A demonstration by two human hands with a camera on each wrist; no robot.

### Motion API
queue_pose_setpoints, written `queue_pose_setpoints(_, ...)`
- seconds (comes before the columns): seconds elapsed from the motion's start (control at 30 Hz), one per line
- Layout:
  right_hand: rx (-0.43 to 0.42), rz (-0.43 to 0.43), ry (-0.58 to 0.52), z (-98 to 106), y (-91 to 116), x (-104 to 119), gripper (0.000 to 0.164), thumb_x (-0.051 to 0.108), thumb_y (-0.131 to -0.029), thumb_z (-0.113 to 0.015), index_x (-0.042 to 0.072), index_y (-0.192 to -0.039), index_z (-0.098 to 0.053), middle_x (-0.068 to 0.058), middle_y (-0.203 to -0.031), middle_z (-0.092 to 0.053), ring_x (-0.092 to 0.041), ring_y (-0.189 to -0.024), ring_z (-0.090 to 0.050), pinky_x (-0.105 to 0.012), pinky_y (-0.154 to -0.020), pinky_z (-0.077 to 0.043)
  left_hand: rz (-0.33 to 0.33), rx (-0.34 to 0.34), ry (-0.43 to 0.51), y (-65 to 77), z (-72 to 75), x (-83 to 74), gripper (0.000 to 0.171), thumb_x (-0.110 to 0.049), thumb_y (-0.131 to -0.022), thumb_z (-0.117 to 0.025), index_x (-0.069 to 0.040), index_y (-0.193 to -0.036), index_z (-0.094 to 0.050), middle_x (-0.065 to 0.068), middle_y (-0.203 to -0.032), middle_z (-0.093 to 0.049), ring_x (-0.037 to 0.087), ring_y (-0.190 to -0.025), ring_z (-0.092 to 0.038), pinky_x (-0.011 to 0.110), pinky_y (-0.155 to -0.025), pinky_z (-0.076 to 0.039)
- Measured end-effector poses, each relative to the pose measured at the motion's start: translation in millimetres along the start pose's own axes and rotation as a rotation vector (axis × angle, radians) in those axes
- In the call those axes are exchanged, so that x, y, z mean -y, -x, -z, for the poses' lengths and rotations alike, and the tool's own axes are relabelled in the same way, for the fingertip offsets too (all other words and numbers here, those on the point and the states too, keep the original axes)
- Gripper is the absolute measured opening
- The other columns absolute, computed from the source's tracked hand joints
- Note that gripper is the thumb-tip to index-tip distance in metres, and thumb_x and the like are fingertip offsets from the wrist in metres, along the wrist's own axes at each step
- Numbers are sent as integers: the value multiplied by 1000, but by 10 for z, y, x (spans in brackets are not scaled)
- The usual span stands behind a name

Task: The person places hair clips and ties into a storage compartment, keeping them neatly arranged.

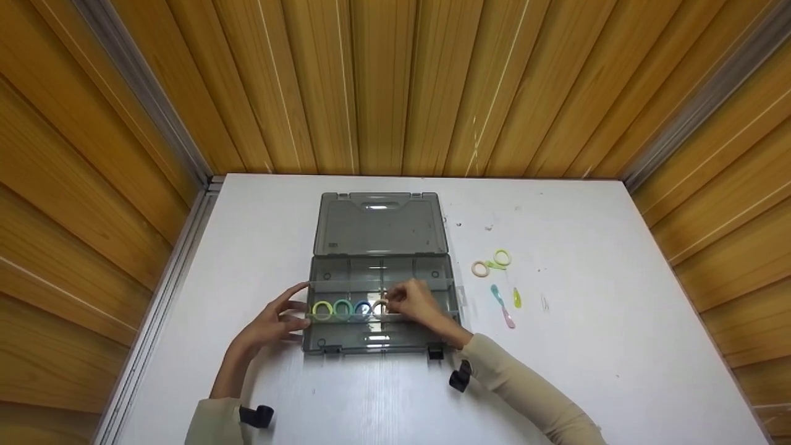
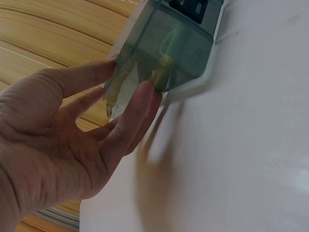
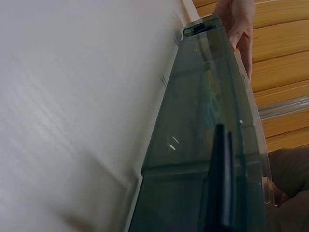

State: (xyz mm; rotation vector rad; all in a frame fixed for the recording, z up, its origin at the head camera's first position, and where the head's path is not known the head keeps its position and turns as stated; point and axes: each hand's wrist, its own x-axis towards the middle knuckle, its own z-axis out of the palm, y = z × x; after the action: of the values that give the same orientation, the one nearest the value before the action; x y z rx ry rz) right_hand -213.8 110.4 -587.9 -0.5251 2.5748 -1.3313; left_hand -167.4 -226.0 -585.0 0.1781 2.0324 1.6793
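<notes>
A grey see-through plastic box (image 1: 334,339) lies with its lid (image 1: 380,228) folded back. Across it sits a clear tray (image 1: 352,286). In the tray's row are a yellow hair tie (image 1: 322,301), a green hair tie (image 1: 343,301) and a blue hair tie (image 1: 363,302). My right hand (image 1: 421,303) pinches a beige hair tie (image 1: 379,301) beside the blue one, its fingers partly covering it. My left hand (image 1: 269,324) holds the tray's left end between thumb and fingers; in the left wrist view its fingertips (image 2: 147,89) meet the clear plastic.
Right of the box lie a beige hair tie (image 1: 473,269), a yellow hair tie (image 1: 502,250), a green hair clip (image 1: 496,266), a teal clip (image 1: 496,293), a pink clip (image 1: 508,318) and a yellow-green clip (image 1: 517,298). Wood-look panels (image 1: 383,86) stand behind the white table (image 1: 587,346).
</notes>
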Motion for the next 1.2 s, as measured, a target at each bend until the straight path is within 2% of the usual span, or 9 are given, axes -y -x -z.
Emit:
queue_pose_setpoints(0.17,-1,23,-9,106,43,8,11,-3,-83,-78,-6,-94,-77,-21,-90,-78,-31,-78,-75,-22,-67,-60,3,-7,-5,-18,-18,-10,84,-8,-96,-70,-14,-164,-20,36,-141,-42,33,-114,-65,53,-90,-60)
queue_pose_setpoints(0.33,-14,25,-13,334,148,17,14,1,-86,-77,-3,-100,-78,-19,-94,-78,-28,-78,-74,-18,-66,-57,11,-7,-6,-23,-24,0,84,-8,-96,-70,-15,-164,-20,37,-143,-42,31,-113,-66,52,-89,-61)
queue_pose_setpoints(0.5,-97,31,-36,668,238,10,15,2,-89,-75,-5,-102,-76,-19,-93,-77,-27,-76,-75,-20,-63,-58,6,2,-3,-38,-11,-2,84,-9,-96,-70,-15,-164,-20,37,-143,-41,29,-112,-65,52,-89,-61)
queue_pose_setpoints(0.63,-180,5,-64,959,249,-68,14,3,-90,-75,-5,-102,-76,-21,-93,-77,-31,-77,-75,-29,-63,-62,3,4,-9,-45,-1,-16,85,-10,-96,-71,-15,-164,-20,36,-142,-42,26,-109,-66,51,-89,-61)
queue_pose_setpoints(0.73,-241,-40,-119,1148,217,-186,16,2,-92,-73,-6,-105,-75,-23,-95,-76,-31,-77,-76,-29,-61,-62,8,5,-5,-24,6,-22,86,-11,-96,-71,-15,-164,-20,36,-142,-42,25,-109,-66,51,-89,-61)
queue_pose_setpoints(0.87,-304,-128,-215,1337,179,-375,22,4,-94,-71,-9,-112,-73,-24,-99,-75,-15,-73,-75,-21,-59,-60,22,-4,7,21,17,-18,86,-9,-95,-72,-14,-164,-19,36,-141,-41,25,-108,-66,51,-89,-61)
queue_pose_setpoints(0.93,-326,-157,-221,1407,178,-493,25,6,-95,-71,-9,-115,-71,-24,-102,-74,-9,-72,-74,-19,-59,-59,25,-6,13,33,18,-15,86,-10,-95,-72,-14,-164,-20,36,-141,-41,26,-108,-67,51,-89,-61)
queue_pose_setpoints(1.2,-409,-214,-134,1532,245,-1031,24,3,-94,-70,-10,-114,-72,-28,-99,-73,-19,-69,-72,-18,-54,-54,14,3,12,2,-6,-34,85,-9,-96,-70,-15,-164,-19,36,-143,-40,28,-111,-66,53,-92,-60)
